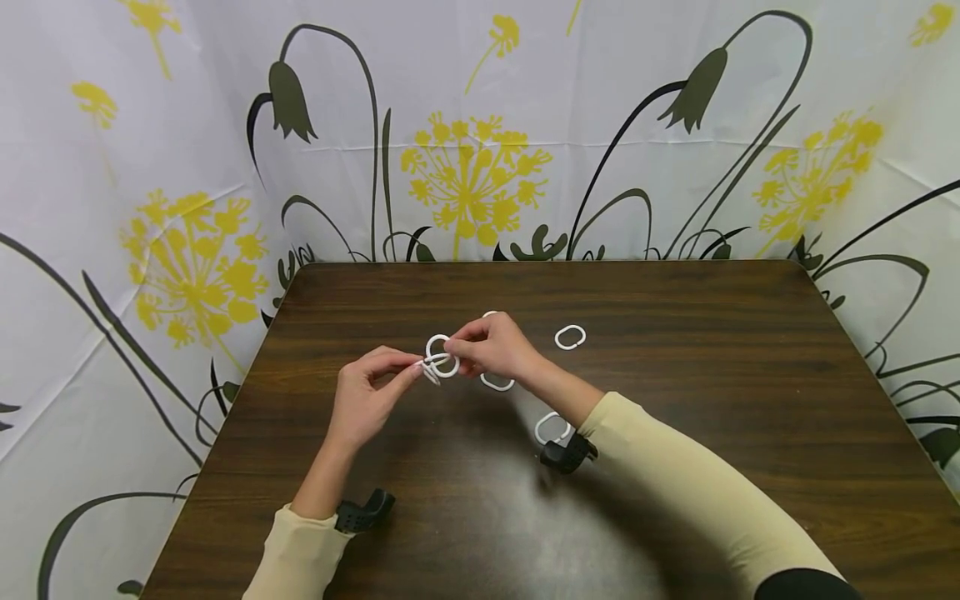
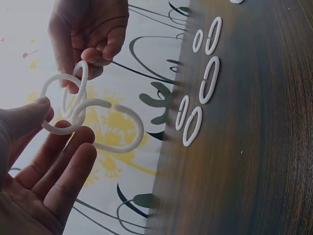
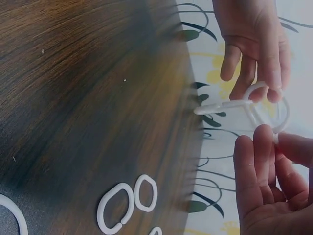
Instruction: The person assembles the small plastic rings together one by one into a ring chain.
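Observation:
Both hands meet over the left part of the table with linked white plastic rings between them. My left hand (image 1: pixel 367 396) pinches one round ring (image 2: pixel 62 130) between thumb and fingers. From the other side, my right hand (image 1: pixel 497 346) pinches a second ring (image 2: pixel 84 73), which passes through the first. A third ring, a split link (image 2: pixel 141 132) with a small gap in its side, hangs from the same cluster beside the left fingertips. In the head view the rings overlap, and fingers hide parts of them.
Several loose white split rings lie on the dark wooden table (image 1: pixel 712 358): one ring (image 1: pixel 570 327) farther back, one (image 1: pixel 497 388) below the right hand, another (image 1: pixel 537 431) by the right wrist. Black wrist cameras (image 1: pixel 365 511) sit on both wrists. A flowered curtain (image 1: pixel 600 50) surrounds the table.

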{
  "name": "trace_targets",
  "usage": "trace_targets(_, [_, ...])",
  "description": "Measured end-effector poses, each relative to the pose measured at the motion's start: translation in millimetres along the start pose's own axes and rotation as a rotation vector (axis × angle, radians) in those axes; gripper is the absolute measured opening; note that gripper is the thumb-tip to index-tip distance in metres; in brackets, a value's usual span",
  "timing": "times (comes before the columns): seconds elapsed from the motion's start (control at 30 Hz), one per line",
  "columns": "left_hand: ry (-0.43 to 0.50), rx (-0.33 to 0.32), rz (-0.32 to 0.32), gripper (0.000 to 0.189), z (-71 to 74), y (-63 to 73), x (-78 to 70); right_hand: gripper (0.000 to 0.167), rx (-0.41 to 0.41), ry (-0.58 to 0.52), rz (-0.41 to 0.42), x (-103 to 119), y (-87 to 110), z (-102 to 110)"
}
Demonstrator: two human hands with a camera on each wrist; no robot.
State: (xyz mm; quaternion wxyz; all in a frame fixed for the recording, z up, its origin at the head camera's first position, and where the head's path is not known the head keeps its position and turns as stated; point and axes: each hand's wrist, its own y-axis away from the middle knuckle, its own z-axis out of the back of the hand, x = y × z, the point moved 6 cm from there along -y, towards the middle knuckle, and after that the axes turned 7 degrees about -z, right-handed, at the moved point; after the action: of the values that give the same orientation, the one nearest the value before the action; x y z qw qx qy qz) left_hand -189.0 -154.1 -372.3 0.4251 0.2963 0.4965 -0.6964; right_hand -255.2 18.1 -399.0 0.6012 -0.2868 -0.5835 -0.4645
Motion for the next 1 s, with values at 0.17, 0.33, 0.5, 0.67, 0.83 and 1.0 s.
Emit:
trace_targets(0.17, [-0.028, 0.012, 0.03, 0.015, 2.7, 1.4, 2.6, 0.016, -0.01, -0.056, 0.016, 0, -0.1, 1])
trace_targets(0.33, [-0.008, 0.044, 0.074, 0.02, 2.0, 2.3, 5.4, 0.013, 0.009, -0.121, 0.05, 2, -1.8, -4])
trace_targets(0.5, [0.041, 0.062, 0.105, 0.024, -2.4, -1.1, 8.0, 0.015, 0.036, -0.155, 0.055, 1, -1.8, -9])
trace_targets(0.67, [0.091, 0.021, 0.101, 0.021, -5.0, -5.7, 7.2, 0.016, 0.064, -0.172, 0.047, -1, -1.4, -13])
trace_targets(0.83, [0.129, -0.061, 0.091, 0.017, -1.4, -7.1, 3.6, 0.019, 0.085, -0.12, 0.053, -2, 0.8, -12])
trace_targets(1.0, [0.126, -0.101, 0.065, 0.015, 4.7, -8.7, -0.9, 0.021, 0.125, 0.004, 0.084, -1, 7.7, -5])
